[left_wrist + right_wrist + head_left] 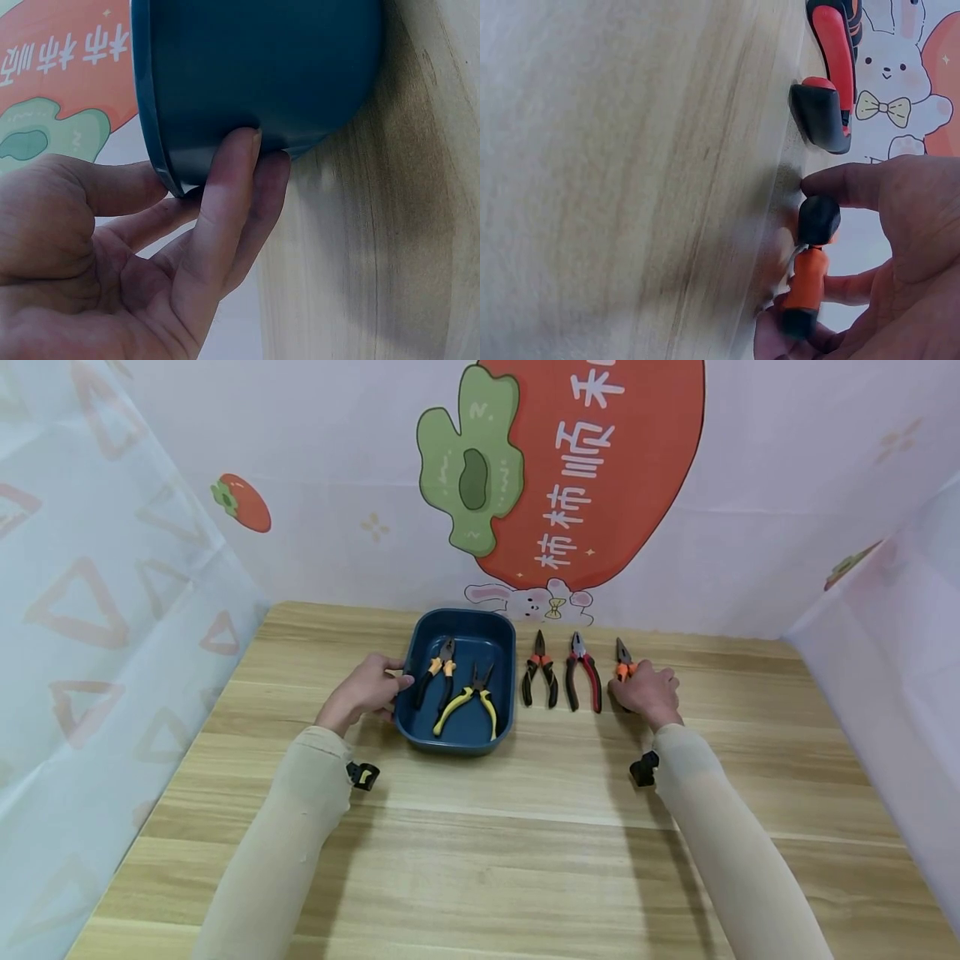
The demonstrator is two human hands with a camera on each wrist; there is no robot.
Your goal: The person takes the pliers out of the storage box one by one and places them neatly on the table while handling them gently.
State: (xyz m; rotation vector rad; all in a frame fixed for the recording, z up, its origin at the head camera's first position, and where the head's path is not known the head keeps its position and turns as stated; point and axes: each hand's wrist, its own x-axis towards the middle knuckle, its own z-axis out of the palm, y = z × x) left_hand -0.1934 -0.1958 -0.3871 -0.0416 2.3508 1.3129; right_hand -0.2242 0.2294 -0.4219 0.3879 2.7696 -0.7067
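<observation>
1. While five pairs of pliers lie toward the far edge of the wooden tabletop [525,827], the person's left hand [365,691] grips the left wall of the one dark blue tray [459,744], thumb over the rim and fingers [229,199] pressed against the outside.
2. Two of the five sit inside that tray: orange-and-black pliers [437,672] to the left and yellow-handled long-nose pliers [468,700] to the right.
3. Three lie in a row on the bare wood just right of the tray: black-handled pliers [540,670], red-and-black pliers [583,672] and, nearest the table's right edge, small orange pliers [623,664].
4. The right hand [647,692] is curled over the handles of the small orange pliers, thumb and fingers closing round them against the wood.
5. Behind the far edge hangs one printed cloth backdrop [570,468] with a large persimmon and a rabbit.
</observation>
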